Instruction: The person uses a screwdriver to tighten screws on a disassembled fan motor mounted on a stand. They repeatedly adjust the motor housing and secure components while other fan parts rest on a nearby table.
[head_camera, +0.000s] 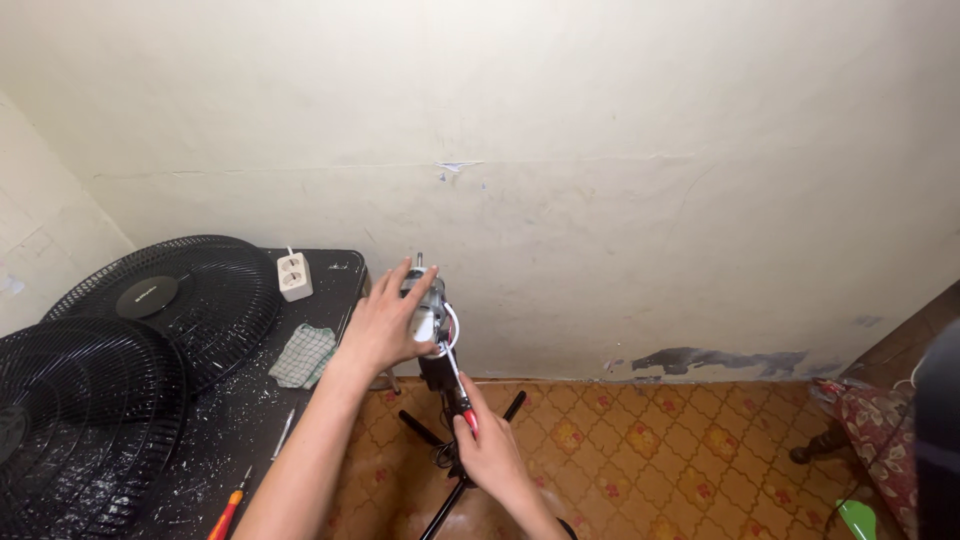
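My left hand (383, 325) wraps around a bare fan motor (424, 305) with a short shaft sticking up, mounted on top of a black stand (452, 470). My right hand (490, 452) grips a red-handled screwdriver (458, 385), its shaft angled up to the underside of the motor by a white ring. The stand's black legs spread over the patterned floor below.
Two black fan grilles (150, 330) lie on a dark table (225, 420) at the left, with a white power socket (293, 276), a checked cloth (303, 355) and an orange screwdriver (226, 512). A cream wall is close behind. A green object (858, 518) lies bottom right.
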